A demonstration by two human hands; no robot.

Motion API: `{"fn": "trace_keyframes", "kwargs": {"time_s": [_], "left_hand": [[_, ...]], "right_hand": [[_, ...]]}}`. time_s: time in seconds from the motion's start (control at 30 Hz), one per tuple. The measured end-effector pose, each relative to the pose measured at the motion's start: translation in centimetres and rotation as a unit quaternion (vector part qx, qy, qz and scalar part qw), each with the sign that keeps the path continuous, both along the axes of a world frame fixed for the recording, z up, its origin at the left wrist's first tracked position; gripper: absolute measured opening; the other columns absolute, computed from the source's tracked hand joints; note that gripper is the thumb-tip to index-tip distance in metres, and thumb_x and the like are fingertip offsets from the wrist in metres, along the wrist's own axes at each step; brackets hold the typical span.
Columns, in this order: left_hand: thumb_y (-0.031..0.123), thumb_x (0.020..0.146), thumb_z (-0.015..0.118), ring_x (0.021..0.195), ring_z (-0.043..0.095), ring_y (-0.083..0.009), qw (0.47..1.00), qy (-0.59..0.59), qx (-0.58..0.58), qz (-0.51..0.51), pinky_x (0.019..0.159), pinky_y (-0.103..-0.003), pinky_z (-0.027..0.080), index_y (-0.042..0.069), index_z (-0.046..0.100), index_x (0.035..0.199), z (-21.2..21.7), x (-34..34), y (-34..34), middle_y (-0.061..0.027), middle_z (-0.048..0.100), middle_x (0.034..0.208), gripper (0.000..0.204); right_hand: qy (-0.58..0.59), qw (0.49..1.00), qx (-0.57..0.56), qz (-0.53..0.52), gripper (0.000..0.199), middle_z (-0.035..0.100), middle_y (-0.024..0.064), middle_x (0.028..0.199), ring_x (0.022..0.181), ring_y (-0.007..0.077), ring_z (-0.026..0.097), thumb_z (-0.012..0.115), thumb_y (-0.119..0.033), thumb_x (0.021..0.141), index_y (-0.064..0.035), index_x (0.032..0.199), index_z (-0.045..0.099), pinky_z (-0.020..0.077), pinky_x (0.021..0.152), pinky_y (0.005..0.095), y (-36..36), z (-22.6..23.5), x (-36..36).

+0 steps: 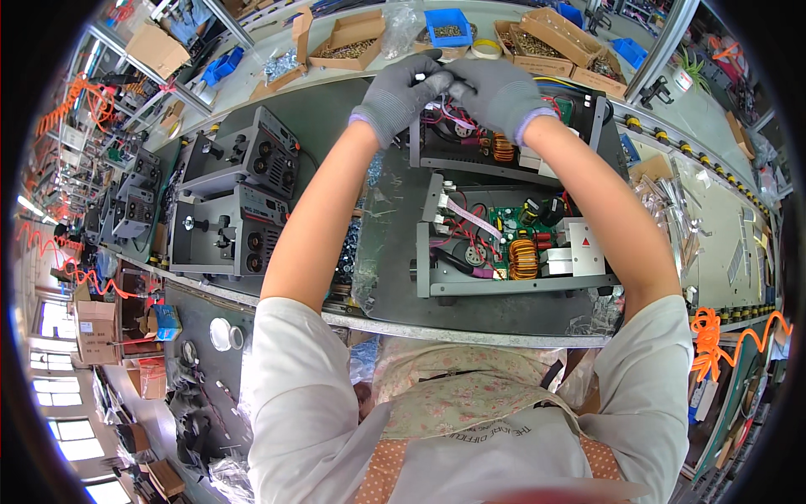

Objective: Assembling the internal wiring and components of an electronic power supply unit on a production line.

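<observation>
Both my hands wear grey knit gloves and meet over the left end of the farther open machine chassis [495, 168]. My left hand [401, 94] has its fingers bent together, with a small white spot showing among them. Against its fingertips, my right hand [497, 91] is curled closed. Whatever they pinch is hidden by the gloves. Pink and red wires show just below the fingers, beside a copper coil [503, 149]. Closer to me stands a second open chassis [520, 287] with a green circuit board [504, 220], a copper-wound coil [523, 259] and a white ribbon cable [475, 220].
Grey machines with front knobs [243, 225] stand at the left. Beyond my hands are cardboard boxes of small metal parts [348, 40] and a blue bin [448, 28]. A roller track [688, 151] runs along the right. Clear plastic film [374, 252] lies on the bench.
</observation>
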State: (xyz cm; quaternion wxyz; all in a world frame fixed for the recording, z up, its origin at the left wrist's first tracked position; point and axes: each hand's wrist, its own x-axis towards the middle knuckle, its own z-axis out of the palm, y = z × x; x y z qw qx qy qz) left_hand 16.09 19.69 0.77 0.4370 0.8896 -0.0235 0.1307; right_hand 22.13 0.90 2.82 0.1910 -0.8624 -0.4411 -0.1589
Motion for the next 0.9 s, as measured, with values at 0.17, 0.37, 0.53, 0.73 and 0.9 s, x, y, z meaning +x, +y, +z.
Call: {"fn": "trace_keyframes", "kwargs": {"time_s": [0.17, 0.37, 0.53, 0.73, 0.9], "left_hand": [[0.037, 0.089, 0.078, 0.1, 0.062, -0.0149, 0.98, -0.05, -0.185, -0.049, 0.089, -0.029, 0.052, 0.001, 0.058, 0.13, -0.8, -1.2, 0.5, -0.011, 0.066, 0.121, 0.059], [0.01, 0.092, 0.073, 0.099, 0.065, -0.0124, 0.957, -0.105, -0.269, -0.022, 0.087, -0.026, 0.054, 0.001, 0.065, 0.123, -0.5, -2.1, -0.4, -0.006, 0.07, 0.11, 0.033], [0.001, 0.093, 0.068, 0.095, 0.064, -0.0106, 0.969, -0.062, -0.232, 0.057, 0.079, -0.024, 0.055, 0.002, 0.073, 0.112, -0.3, -1.8, -1.0, -0.0053, 0.071, 0.112, 0.02], [0.002, 0.095, 0.066, 0.086, 0.062, -0.0069, 0.944, -0.25, -0.19, -0.097, 0.076, -0.023, 0.053, 0.008, 0.074, 0.117, -1.3, -1.2, 0.0, -0.0019, 0.071, 0.105, 0.024], [0.013, 0.098, 0.065, 0.111, 0.058, -0.0122, 0.967, -0.094, -0.234, -0.021, 0.097, -0.027, 0.048, 0.008, 0.054, 0.143, -1.7, -1.2, 0.3, -0.0072, 0.062, 0.13, 0.047]], "right_hand": [[0.046, 0.997, 0.055, -0.028, 0.022, 0.072, 0.0139, 0.097, 0.093, 0.0348, 0.069, 0.057, -0.03, 0.095, -0.0193, 0.106, 0.073, 0.0538, 0.083, 0.0472, 1.1, -0.7, 0.6], [0.005, 0.999, -0.003, -0.046, 0.022, 0.072, 0.0129, 0.09, 0.088, 0.0333, 0.07, 0.057, -0.03, 0.095, -0.0219, 0.107, 0.073, 0.0541, 0.08, 0.0478, 1.5, -1.1, -0.2], [0.021, 0.998, 0.057, -0.002, 0.026, 0.073, 0.0137, 0.096, 0.089, 0.0334, 0.07, 0.059, -0.033, 0.096, -0.02, 0.113, 0.074, 0.0551, 0.082, 0.045, 1.2, -2.4, 1.0], [0.313, 0.917, 0.212, 0.127, 0.034, 0.074, 0.0117, 0.1, 0.088, 0.0282, 0.071, 0.067, -0.037, 0.092, -0.0138, 0.115, 0.074, 0.0549, 0.086, 0.038, 1.0, -3.6, 2.8], [0.197, 0.974, 0.108, 0.016, 0.032, 0.074, 0.0103, 0.099, 0.09, 0.0272, 0.071, 0.069, -0.039, 0.088, -0.018, 0.11, 0.076, 0.0553, 0.084, 0.0389, 0.6, -0.9, 2.4]]}}
